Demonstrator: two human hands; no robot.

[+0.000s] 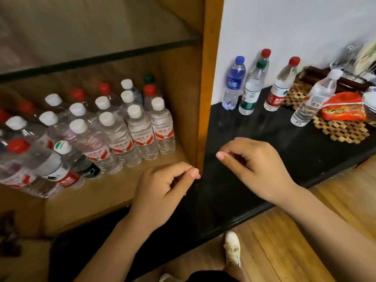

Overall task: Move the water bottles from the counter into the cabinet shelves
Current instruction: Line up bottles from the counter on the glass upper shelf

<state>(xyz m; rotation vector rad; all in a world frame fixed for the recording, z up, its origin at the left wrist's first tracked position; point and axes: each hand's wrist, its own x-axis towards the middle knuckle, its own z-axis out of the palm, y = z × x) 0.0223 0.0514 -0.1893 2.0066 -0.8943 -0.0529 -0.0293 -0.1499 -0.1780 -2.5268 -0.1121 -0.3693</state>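
Observation:
On the black counter [254, 151] stand several water bottles against the white wall: a blue-capped bottle [234, 84], a green-capped bottle [252, 88], a red-capped bottle [281, 84] and, behind the green one, another red-capped bottle [265, 54]. A white-capped bottle [315, 98] stands farther right. The wooden cabinet shelf [114, 190] on the left holds several bottles [122, 131] in rows. My left hand [162, 190] hovers at the shelf's front corner, fingers loosely curled, holding nothing. My right hand [254, 167] hangs over the counter, loosely curled and empty.
A wooden cabinet side panel [205, 88] divides shelf from counter. A glass shelf [101, 55] runs above the stored bottles. An orange snack packet [343, 106] lies on a woven mat [341, 129] at the right. A dark tray [325, 76] sits behind. Wood floor and my shoe [232, 247] lie below.

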